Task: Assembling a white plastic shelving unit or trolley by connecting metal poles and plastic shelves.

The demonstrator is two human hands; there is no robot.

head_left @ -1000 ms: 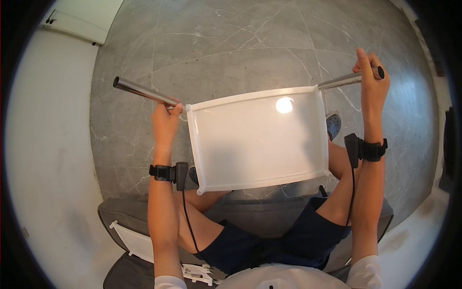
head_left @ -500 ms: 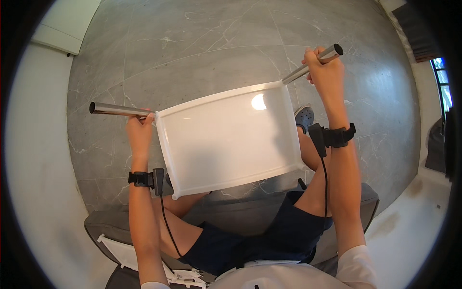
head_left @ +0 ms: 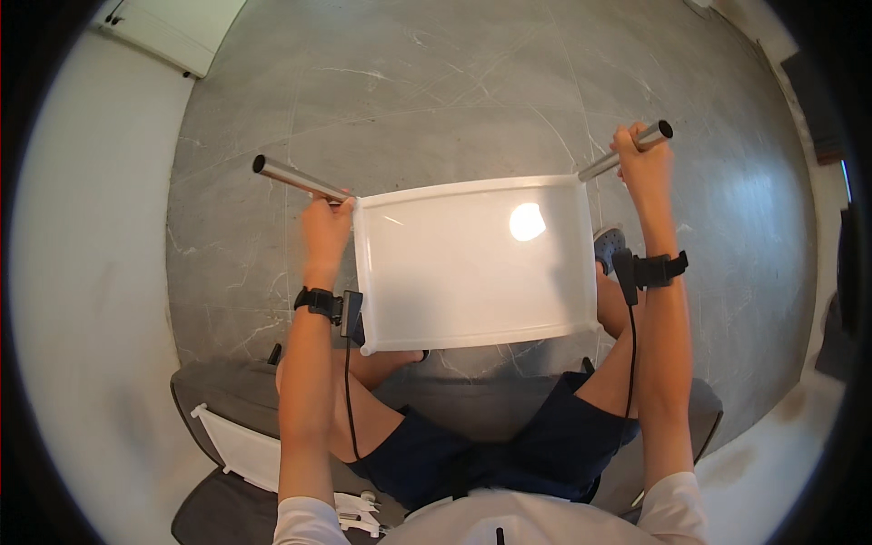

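A white rectangular shelf panel (head_left: 468, 277) with a raised rim hangs in front of me above my legs. From its two far corners, shiny metal tubes stick out, one on the left (head_left: 298, 178) and one on the right (head_left: 597, 169). My left hand (head_left: 327, 232) is closed round the left tube close to the panel's corner. Nearer the free end, the right tube is gripped by my right hand (head_left: 648, 171). The two near corners carry small white sockets with no tubes in them.
I sit on a grey padded seat (head_left: 436, 400). Beside my left arm another white panel (head_left: 241, 445) lies on it, with small white parts (head_left: 359, 510) close by. Grey tiled floor (head_left: 391, 100) spreads ahead, and a white cabinet (head_left: 177, 32) stands far left.
The panel and both tubes have shifted right in the picture, and the panel now sits more level. My left hand has come along to the right and slightly nearer my right hand. Both grips continue.
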